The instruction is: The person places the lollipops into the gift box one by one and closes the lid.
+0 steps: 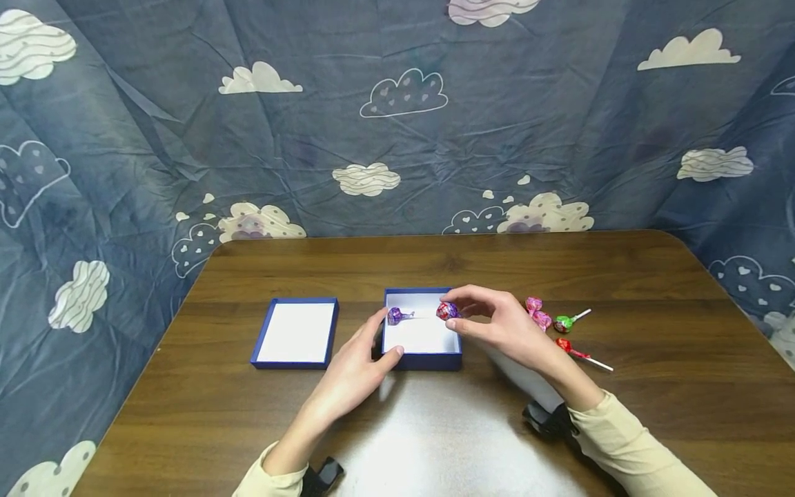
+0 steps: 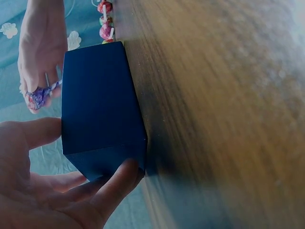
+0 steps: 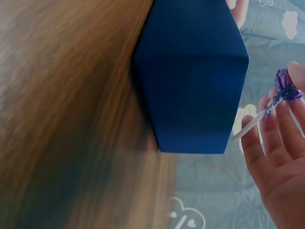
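Over the right side of an open blue box (image 1: 428,361) with a white inside, my right hand (image 1: 497,323) pinches a lollipop (image 1: 446,310) by its red and purple wrapped head. Its white stick (image 3: 248,125) shows in the right wrist view, slanting down beside the fingers. A second lollipop (image 1: 395,316) in a purple wrapper lies in the left part of the box. My left hand (image 1: 354,369) holds the box at its near left corner, thumb at the front rim and fingers along the left wall.
Left of the box lies its blue-edged lid (image 1: 297,333), white inside up. Right of my right hand are a pink-wrapped lollipop (image 1: 539,317), a green one (image 1: 563,324) and a red one (image 1: 564,344). A cloud-patterned cloth (image 1: 397,152) hangs behind the wooden table (image 1: 155,400).
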Demonstrator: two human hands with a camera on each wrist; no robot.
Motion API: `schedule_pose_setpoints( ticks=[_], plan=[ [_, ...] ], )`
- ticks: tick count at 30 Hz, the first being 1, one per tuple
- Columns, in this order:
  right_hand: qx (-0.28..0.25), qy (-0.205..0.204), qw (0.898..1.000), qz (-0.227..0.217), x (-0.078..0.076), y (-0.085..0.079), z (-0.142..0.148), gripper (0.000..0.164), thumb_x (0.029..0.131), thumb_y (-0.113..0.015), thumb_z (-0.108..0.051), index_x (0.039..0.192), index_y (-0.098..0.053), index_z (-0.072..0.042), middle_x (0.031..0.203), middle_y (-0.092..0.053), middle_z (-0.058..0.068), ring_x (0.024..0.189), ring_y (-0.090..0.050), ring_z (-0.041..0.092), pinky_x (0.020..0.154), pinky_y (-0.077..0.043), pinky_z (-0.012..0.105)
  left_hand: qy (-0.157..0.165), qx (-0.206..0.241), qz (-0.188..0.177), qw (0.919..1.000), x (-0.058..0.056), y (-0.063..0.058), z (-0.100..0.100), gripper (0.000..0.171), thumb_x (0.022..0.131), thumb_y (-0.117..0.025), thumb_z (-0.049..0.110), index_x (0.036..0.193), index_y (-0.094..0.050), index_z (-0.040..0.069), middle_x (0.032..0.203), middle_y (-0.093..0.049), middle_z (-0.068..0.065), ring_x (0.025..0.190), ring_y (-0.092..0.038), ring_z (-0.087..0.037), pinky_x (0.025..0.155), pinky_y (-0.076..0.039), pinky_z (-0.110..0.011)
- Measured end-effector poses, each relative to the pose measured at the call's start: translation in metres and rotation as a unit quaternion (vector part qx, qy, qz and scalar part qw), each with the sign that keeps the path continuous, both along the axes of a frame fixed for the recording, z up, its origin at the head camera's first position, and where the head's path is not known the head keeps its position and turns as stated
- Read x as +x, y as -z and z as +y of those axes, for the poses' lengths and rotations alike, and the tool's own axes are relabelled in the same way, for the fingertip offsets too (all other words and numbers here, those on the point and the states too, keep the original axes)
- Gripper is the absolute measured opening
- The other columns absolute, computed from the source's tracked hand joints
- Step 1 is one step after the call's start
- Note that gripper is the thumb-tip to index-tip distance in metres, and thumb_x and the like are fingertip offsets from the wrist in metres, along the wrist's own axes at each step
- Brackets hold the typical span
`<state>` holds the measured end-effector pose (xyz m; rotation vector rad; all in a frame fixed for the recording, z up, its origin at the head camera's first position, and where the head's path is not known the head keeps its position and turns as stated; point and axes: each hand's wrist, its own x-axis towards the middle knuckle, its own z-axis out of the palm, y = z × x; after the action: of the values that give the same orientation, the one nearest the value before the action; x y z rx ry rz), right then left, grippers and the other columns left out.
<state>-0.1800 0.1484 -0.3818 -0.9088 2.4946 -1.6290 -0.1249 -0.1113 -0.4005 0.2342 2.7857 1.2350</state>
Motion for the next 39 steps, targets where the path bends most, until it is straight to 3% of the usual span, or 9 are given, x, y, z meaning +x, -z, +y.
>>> schedule_pose_setpoints(
  ticks=[15, 24, 32, 39],
  plan=[
    [-0.044, -0.028, 0.998, -0.031, -0.012, -0.006, -0.030, 0.032, 0.090, -0.072, -0.009, 0.121, -0.067, -0.007, 0.108, -0.069, 0.002, 0.100, -0.063, 0.022, 0.078, -0.053, 0.035, -0.008, 0.001, -0.010, 0.9999, 0.002, -0.001, -0.001, 0.067, 0.095, -0.063, 0.037, 0.153, -0.035, 0.018, 0.148, -0.046, -0.013, 0.119, -0.056, -0.031, 0.098, -0.044, -0.053],
    [0.017, -0.032, 0.999, 0.004, -0.019, -0.003, -0.045, 0.025, 0.087, -0.076, -0.013, 0.111, -0.070, -0.011, 0.098, -0.069, -0.002, 0.091, -0.064, 0.016, 0.082, -0.054, 0.040, -0.003, 0.003, -0.005, 1.0000, 0.000, -0.002, 0.000, 0.068, 0.095, -0.062, 0.037, 0.154, -0.034, 0.019, 0.149, -0.044, -0.012, 0.120, -0.056, -0.030, 0.100, -0.043, -0.052],
    [0.060, -0.021, 0.998, 0.008, -0.026, 0.001, -0.056, 0.026, 0.083, -0.079, -0.012, 0.107, -0.071, -0.010, 0.090, -0.068, -0.004, 0.086, -0.064, 0.014, 0.078, -0.055, 0.041, -0.003, 0.004, 0.000, 1.0000, 0.001, -0.001, 0.000, 0.068, 0.095, -0.063, 0.037, 0.153, -0.034, 0.018, 0.147, -0.047, -0.014, 0.117, -0.058, -0.031, 0.096, -0.045, -0.053],
    [0.109, -0.035, 0.993, 0.012, -0.031, 0.004, -0.066, 0.021, 0.081, -0.078, -0.009, 0.101, -0.072, -0.013, 0.086, -0.069, -0.005, 0.085, -0.064, 0.013, 0.075, -0.052, 0.031, 0.001, 0.005, 0.002, 1.0000, 0.001, -0.001, 0.000, 0.068, 0.095, -0.062, 0.039, 0.154, -0.034, 0.020, 0.147, -0.046, -0.012, 0.117, -0.057, -0.030, 0.097, -0.045, -0.053]
  ],
)
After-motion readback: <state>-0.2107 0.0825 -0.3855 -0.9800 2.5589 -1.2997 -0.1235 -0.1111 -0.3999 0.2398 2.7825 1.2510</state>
